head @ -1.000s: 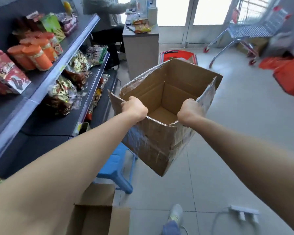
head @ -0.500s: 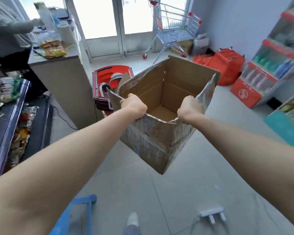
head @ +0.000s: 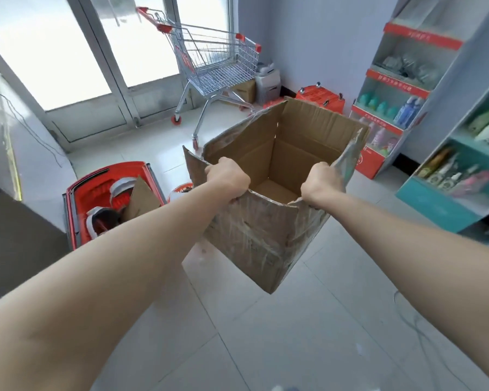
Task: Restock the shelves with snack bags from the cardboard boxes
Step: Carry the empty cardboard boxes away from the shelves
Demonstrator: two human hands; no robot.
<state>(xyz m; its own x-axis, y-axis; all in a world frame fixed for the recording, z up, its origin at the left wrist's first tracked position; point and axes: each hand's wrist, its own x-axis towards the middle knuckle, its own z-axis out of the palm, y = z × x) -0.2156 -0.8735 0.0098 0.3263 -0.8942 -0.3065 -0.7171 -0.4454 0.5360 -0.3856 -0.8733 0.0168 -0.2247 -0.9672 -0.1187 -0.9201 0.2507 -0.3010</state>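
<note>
**Empty box, carried by its rim**

The box (head: 266, 238) hangs clear of the floor (head: 280, 348). The left hand (head: 227, 179) and right hand (head: 322, 183) are each clenched over its top edge, either side of the near corner. No bags show inside, so it is probably light. The taped, creased cardboard looks soft, so the rim may buckle or tear.

A silver wire shopping cart with red handle trim (head: 218, 66) stands beside the glazed double doors (head: 144, 46). A red plastic hand basket (head: 105, 172) sits left of the cart, well apart.
</note>
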